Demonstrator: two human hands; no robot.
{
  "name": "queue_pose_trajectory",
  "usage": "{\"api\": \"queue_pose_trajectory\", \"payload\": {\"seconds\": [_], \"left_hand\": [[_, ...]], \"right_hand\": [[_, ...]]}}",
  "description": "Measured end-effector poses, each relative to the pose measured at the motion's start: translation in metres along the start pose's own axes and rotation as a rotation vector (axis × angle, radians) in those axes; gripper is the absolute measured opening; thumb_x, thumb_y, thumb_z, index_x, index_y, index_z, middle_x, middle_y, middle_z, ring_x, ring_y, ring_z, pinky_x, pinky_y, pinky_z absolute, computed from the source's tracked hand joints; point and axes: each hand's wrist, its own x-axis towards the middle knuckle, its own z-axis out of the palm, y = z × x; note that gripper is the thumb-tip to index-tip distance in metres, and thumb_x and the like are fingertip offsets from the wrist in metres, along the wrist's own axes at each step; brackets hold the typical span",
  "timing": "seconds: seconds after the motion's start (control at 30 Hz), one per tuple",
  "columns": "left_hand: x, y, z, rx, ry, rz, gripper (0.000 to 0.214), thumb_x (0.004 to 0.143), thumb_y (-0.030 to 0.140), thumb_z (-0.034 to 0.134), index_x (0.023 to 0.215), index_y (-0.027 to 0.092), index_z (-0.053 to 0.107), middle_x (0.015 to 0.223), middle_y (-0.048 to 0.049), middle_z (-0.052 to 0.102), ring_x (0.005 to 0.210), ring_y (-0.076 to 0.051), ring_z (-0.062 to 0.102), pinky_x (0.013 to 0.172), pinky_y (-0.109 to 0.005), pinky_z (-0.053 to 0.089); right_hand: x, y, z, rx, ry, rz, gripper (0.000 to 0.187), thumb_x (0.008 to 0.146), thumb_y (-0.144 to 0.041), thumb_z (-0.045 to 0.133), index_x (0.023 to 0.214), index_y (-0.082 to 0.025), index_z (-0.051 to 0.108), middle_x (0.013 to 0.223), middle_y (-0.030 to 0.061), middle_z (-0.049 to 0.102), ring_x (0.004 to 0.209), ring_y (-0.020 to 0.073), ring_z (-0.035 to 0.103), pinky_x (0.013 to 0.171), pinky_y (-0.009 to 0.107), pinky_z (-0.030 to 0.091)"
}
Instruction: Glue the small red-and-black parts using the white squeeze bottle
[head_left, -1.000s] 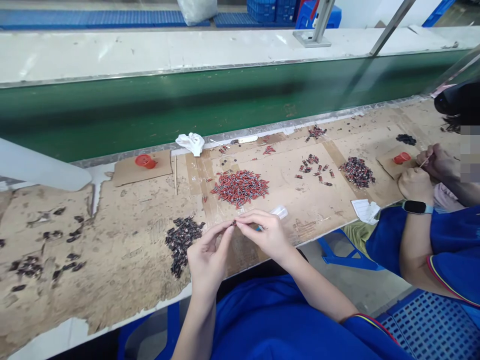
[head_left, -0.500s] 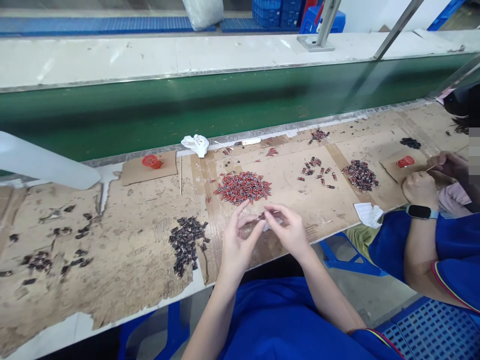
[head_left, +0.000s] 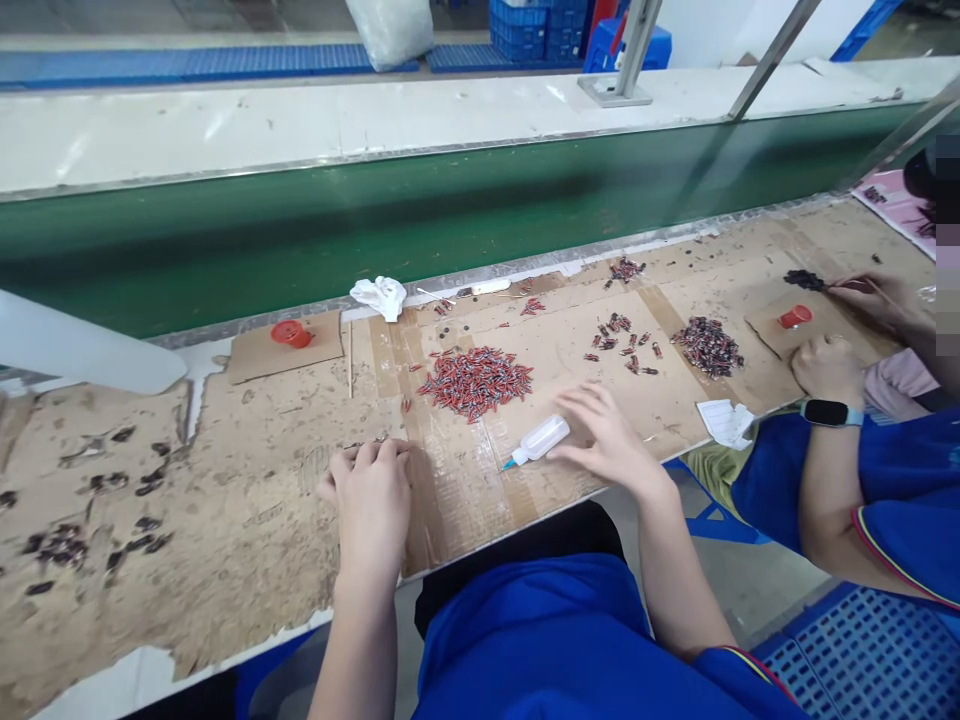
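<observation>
My left hand rests over the pile of small dark parts, which it nearly covers. Its fingers are curled down; what they hold, if anything, is hidden. My right hand is open, thumb and fingers apart, beside the wide end of a small clear squeeze bottle with a blue tip. That bottle lies on the cardboard, tip pointing left and towards me. Beyond both hands sits a heap of small red-and-dark parts.
At the back left, a red cup stands on a cardboard piece near a thin stick and crumpled tissue. Dark parts lie scattered far left. On the right, a co-worker's hands are near another red cup and a parts pile.
My hands were together in front of the red heap, holding something small. Now they are apart: left over the dark pile, right beside the squeeze bottle, which is now plainly visible.
</observation>
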Motion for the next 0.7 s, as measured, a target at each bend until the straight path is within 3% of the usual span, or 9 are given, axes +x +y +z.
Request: {"api": "queue_pose_trajectory", "payload": {"seconds": [0.1, 0.23, 0.37, 0.5, 0.7], "left_hand": [[-0.001, 0.004, 0.004, 0.073, -0.045, 0.063, 0.030, 0.092, 0.023, 0.038, 0.083, 0.018, 0.066, 0.084, -0.0150, 0.064, 0.086, -0.032, 0.050, 0.072, -0.044, 0.034], [-0.005, 0.011, 0.006, 0.084, -0.066, 0.166, 0.029, 0.095, 0.021, 0.036, 0.089, 0.015, 0.064, 0.088, -0.0150, 0.061, 0.085, -0.031, 0.051, 0.069, -0.039, 0.033], [-0.015, 0.017, 0.013, -0.109, -0.086, 0.352, 0.027, 0.093, 0.014, 0.039, 0.091, 0.020, 0.065, 0.090, -0.0098, 0.065, 0.085, -0.026, 0.055, 0.069, -0.035, 0.034], [-0.022, 0.016, 0.021, -0.240, -0.040, 0.551, 0.028, 0.093, 0.012, 0.042, 0.103, 0.024, 0.066, 0.096, -0.0061, 0.069, 0.085, -0.022, 0.058, 0.073, -0.034, 0.037], [-0.018, 0.018, 0.027, -0.449, 0.085, 0.522, 0.027, 0.096, 0.019, 0.041, 0.098, 0.022, 0.067, 0.091, -0.0047, 0.071, 0.084, -0.019, 0.062, 0.079, -0.032, 0.045]], "right_hand": [[0.005, -0.012, 0.008, -0.016, -0.118, -0.039, 0.049, 0.074, -0.037, 0.080, 0.119, -0.023, 0.065, 0.120, 0.0110, 0.064, 0.121, 0.0308, 0.048, 0.102, 0.052, 0.044], [0.010, -0.020, 0.009, 0.095, -0.093, 0.030, 0.032, 0.076, -0.029, 0.079, 0.105, -0.020, 0.069, 0.105, 0.0101, 0.068, 0.108, 0.0278, 0.054, 0.095, 0.046, 0.047], [0.009, -0.027, 0.014, 0.509, 0.086, 0.251, 0.029, 0.075, -0.041, 0.076, 0.094, -0.019, 0.070, 0.088, 0.0048, 0.070, 0.079, 0.0198, 0.062, 0.070, 0.031, 0.051], [0.011, -0.035, 0.022, 0.998, 0.337, 0.463, 0.031, 0.062, -0.044, 0.079, 0.078, -0.019, 0.069, 0.069, 0.0005, 0.066, 0.060, 0.0145, 0.056, 0.055, 0.026, 0.044], [0.020, -0.043, 0.028, 1.487, 0.543, 0.658, 0.033, 0.048, -0.033, 0.081, 0.075, -0.020, 0.068, 0.063, -0.0022, 0.062, 0.050, 0.0094, 0.044, 0.047, 0.023, 0.036]]}}
